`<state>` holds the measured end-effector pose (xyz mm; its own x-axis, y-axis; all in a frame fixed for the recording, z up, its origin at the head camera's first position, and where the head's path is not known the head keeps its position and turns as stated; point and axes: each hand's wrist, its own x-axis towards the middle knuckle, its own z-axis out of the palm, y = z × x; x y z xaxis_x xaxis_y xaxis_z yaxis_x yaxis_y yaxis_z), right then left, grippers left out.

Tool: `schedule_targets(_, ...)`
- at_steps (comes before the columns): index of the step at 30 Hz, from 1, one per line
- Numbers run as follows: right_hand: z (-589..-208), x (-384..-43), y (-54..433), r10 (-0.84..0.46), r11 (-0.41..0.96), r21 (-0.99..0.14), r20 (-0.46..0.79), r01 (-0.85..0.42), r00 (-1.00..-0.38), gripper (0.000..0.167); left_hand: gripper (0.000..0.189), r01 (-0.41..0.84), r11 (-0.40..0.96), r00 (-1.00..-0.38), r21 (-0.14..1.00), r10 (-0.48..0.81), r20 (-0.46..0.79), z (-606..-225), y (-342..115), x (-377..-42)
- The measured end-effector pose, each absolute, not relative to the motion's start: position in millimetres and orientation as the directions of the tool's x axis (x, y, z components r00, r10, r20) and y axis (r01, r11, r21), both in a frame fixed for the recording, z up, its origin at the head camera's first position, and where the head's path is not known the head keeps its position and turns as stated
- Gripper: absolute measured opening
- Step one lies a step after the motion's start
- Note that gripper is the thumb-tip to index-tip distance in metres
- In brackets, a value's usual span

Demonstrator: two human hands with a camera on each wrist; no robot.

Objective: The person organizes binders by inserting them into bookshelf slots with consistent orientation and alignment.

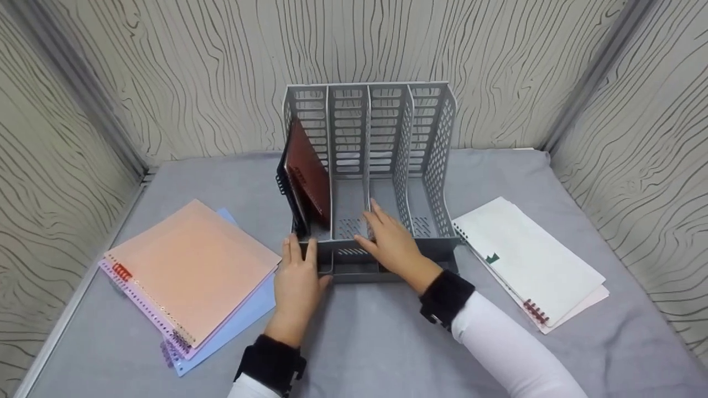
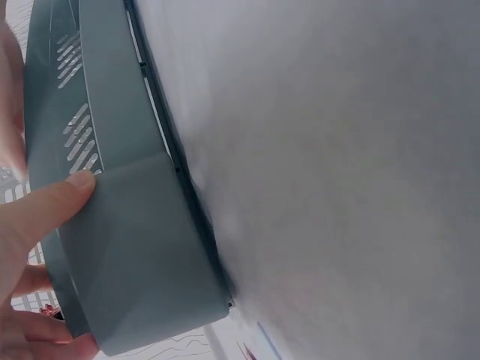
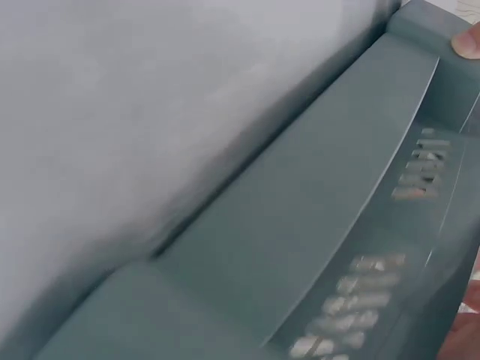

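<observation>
1. The gray organizer (image 1: 349, 202) stands upright at the middle of the surface (image 1: 376, 342), in front of me.
2. My left hand (image 1: 298, 284) rests at its front left corner, fingers mostly straight and thumb spread against the front face.
3. My right hand (image 1: 395, 243) lies over the front rim by the third compartment from the left, fingers extended and a little apart, touching the organizer.
4. I count four tall compartments. The leftmost holds at least two leaning notebooks: a black notebook (image 1: 297, 215) and a reddish-brown notebook (image 1: 304, 160).
5. To the left lie three overlapping binders: a peach binder (image 1: 193, 265) on top, a lilac binder (image 1: 145, 304) under it, a blue binder (image 1: 238, 320) lowest.
6. To the right, a white binder (image 1: 531, 254) covers most of a pinkish one (image 1: 589, 301).
7. My right hand hides part of the third compartment's floor.
8. Wood-patterned walls (image 1: 221, 77) rise behind and at both sides.
</observation>
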<state>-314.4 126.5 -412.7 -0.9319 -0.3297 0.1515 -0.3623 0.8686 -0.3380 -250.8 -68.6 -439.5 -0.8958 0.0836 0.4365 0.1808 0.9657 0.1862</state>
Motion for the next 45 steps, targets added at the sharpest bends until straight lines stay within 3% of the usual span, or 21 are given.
schedule_targets(12,-421,-286,201,-0.37,0.868,-0.268,0.209,-0.417,-0.905,0.056,0.081,0.185,0.961,-0.903,0.204,0.084,0.421,-439,-70,-250)
schedule_targets(24,-429,-271,264,-0.24,0.897,-0.339,0.165,-0.284,-0.957,0.069,0.082,0.179,0.963,-0.905,0.2,0.081,0.417,-436,-71,-249)
schedule_targets(32,-439,-264,310,-0.064,0.931,-0.36,-0.006,-0.057,-0.998,0.08,0.082,0.181,0.964,-0.902,0.195,0.083,0.424,-437,-70,-249)
schedule_targets(38,-450,-265,337,0.097,0.942,-0.3,-0.193,0.153,-0.976,0.087,0.083,0.182,0.962,-0.903,0.202,0.083,0.421,-438,-69,-250)
schedule_targets(45,-450,-264,347,0.138,0.95,-0.234,-0.277,0.206,-0.951,0.084,0.083,0.171,0.963,-0.911,0.21,0.073,0.405,-437,-69,-249)
